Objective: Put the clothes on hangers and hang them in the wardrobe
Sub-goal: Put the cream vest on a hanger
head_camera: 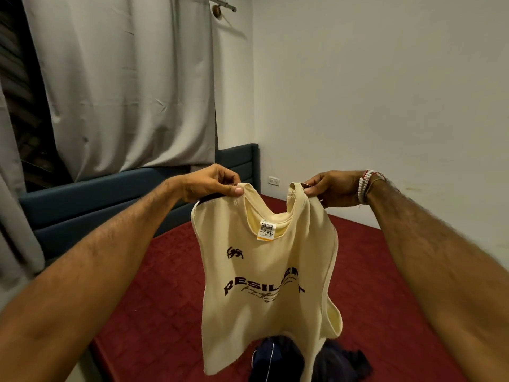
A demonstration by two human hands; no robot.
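Both hands up, holding a cream tank top by its straps over the bed. Left hand pinches the left strap, right hand pinches the right strap; beads on the right wrist. Top hangs free, dark print facing the camera, price tag at the neckline. Bed below has a dark red cover, bare except for a pile of dark clothes at the near edge, under the top's hem. Blue padded headboard along the far left. Grey curtain behind it, hung from a rod at top. Plain white wall on the right, socket low on it.
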